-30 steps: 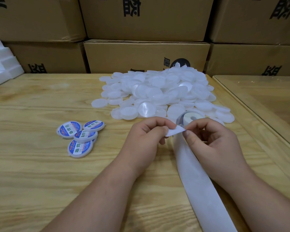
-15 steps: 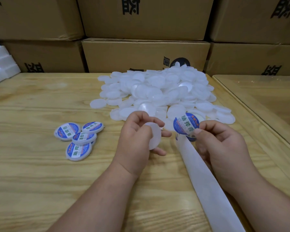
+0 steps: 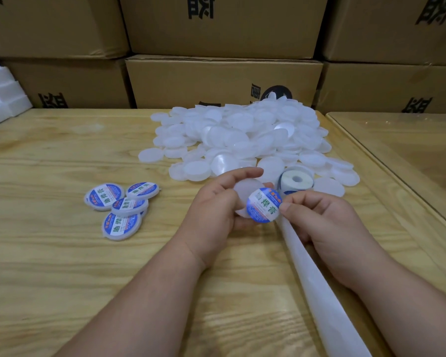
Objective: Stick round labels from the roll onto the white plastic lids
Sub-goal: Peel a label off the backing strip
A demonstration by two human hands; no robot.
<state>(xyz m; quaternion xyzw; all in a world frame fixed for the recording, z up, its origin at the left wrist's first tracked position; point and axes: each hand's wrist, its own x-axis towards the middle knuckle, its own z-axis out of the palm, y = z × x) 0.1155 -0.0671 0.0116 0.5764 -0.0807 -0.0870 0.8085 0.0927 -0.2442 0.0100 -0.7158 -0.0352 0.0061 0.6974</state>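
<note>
Left hand (image 3: 214, 215) grips a blank white lid (image 3: 243, 191), fingers curled round its rim; right hand (image 3: 317, 222) pinches a round blue label (image 3: 263, 205) at its edge, overlapping lid's front; label roll (image 3: 296, 180) sits just behind, by the lid pile (image 3: 242, 135); backing strip (image 3: 319, 292) trails toward the person; four labelled lids (image 3: 121, 204) lie well left on the wood table (image 3: 49, 253).

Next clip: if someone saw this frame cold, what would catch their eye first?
Probably the blue round label at the centre, pinched by the right hand against a blank white lid held in the left hand. Behind them a big heap of unlabelled lids spreads across the wooden table, with the label roll at its near edge. To the left lie a few finished lids.
</note>
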